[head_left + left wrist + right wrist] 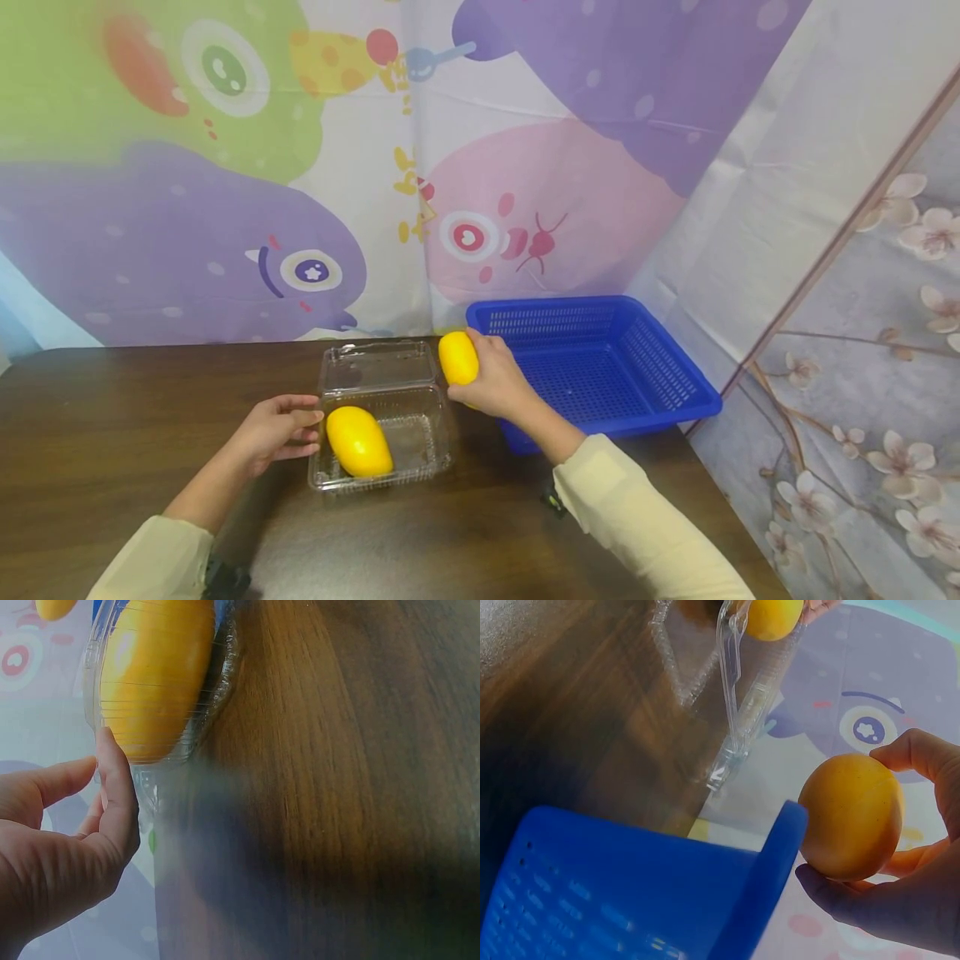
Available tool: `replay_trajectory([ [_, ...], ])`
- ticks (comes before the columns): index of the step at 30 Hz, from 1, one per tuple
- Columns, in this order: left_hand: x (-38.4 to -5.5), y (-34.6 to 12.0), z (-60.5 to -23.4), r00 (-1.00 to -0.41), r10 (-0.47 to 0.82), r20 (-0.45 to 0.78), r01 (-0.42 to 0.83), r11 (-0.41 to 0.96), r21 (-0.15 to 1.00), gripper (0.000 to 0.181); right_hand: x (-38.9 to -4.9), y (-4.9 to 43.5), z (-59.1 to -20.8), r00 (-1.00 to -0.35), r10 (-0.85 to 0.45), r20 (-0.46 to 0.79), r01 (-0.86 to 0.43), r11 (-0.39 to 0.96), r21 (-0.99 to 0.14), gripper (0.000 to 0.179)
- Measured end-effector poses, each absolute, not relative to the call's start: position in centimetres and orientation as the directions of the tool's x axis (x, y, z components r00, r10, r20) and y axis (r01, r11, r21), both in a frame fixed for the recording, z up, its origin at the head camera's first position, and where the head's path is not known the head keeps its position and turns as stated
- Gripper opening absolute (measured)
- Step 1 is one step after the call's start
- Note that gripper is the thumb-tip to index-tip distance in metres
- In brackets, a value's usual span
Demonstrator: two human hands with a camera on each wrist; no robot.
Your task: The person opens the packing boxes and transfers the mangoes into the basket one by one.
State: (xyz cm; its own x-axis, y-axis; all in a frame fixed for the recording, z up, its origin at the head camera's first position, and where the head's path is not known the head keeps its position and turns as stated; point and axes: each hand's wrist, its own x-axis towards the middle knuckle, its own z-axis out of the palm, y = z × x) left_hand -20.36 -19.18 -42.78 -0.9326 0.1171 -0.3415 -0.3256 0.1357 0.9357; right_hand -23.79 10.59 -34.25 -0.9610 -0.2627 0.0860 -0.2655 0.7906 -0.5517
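In the head view my right hand (497, 382) grips a yellow mango (457, 358) between thumb and fingers, above the table by the basket's left corner. The right wrist view shows this mango (853, 817) end-on beside the blue rim. A second mango (358, 442) lies in the left part of a clear plastic clamshell box (422, 429), whose lid (378, 367) is folded back. My left hand (281, 432) touches the box's left edge, fingers loosely extended. In the left wrist view a finger (116, 795) meets the clear wall and the thumb is by the rim.
A blue slotted plastic basket (600, 427) stands right of the box, with no fruit visible inside. Its raised rim is close to my right hand. The brown wooden table (135, 400) ends at a cartoon-printed cloth (382, 283) behind and a floral panel (862, 417) at right.
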Motion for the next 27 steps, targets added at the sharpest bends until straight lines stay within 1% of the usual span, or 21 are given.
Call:
replay_trajectory([
  [12, -20.5, -19.2, -42.9, -0.933, 0.115, -0.342, -0.325, 0.141, 0.935, 0.055, -24.1, 11.7, -33.9, -0.971, -0.229, 0.073, -0.229, 0.786, -0.575, 0.088],
  [19, -20.4, -19.2, -42.8, -0.932, 0.114, -0.345, -0.326, 0.152, 0.933, 0.055, -24.3, 12.2, -33.7, -0.971, -0.222, 0.092, -0.234, 0.79, -0.567, 0.087],
  [27, -20.4, -19.1, -42.6, -0.931, 0.111, -0.348, -0.328, 0.162, 0.931, 0.055, -24.3, 12.7, -33.3, -0.977, -0.197, 0.077, -0.205, 0.793, -0.573, 0.087],
])
